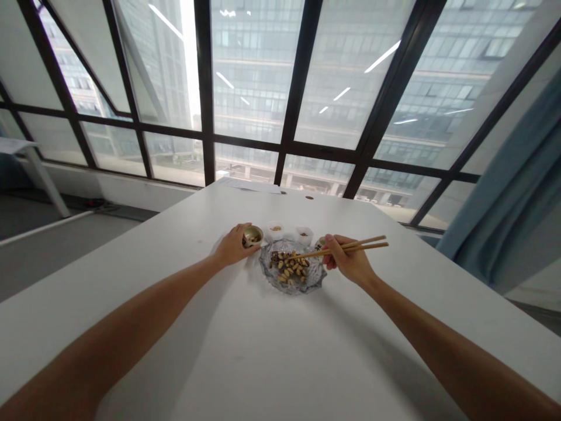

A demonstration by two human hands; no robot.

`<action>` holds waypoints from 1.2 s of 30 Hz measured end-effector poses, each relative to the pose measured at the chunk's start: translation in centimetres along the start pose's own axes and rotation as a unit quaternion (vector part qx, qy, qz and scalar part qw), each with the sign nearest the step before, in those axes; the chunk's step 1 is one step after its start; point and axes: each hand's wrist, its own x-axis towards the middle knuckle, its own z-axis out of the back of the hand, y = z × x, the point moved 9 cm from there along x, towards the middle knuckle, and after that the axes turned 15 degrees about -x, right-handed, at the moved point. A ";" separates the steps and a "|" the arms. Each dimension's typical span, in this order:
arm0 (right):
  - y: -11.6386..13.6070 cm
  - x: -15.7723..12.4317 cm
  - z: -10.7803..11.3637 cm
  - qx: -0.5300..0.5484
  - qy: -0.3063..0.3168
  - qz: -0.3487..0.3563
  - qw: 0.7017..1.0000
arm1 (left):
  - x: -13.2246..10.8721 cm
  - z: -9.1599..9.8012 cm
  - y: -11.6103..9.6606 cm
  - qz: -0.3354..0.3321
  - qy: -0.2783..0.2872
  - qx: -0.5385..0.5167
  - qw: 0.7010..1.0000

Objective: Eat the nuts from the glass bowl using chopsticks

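My left hand [234, 245] is wrapped round a small round cup [254, 235], tilted a little, with a few bits inside. A pair of wooden chopsticks [366, 244] is gripped in my right hand [348, 261]. Their tips reach into a heap of nuts [293, 270], pale shelled-looking ones among darker brown pieces. The heap lies in a clear glass dish [316, 285] with a wavy rim, between my two hands. Partly hidden behind my right fingers is another small cup [321, 241] with a dark mark.
Two small white bowls [304, 235] stand behind the glass dish, with bits of food in them. All rest on a white table [210, 374]. Papers [252, 186] lie at its far edge. Large windows rise beyond, and a blue curtain [504, 193] hangs at the right.
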 end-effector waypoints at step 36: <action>-0.4 -4.2 0.9 -0.141 -0.105 0.167 0.970 | -0.1 0.2 0.5 0.022 -0.005 0.023 0.999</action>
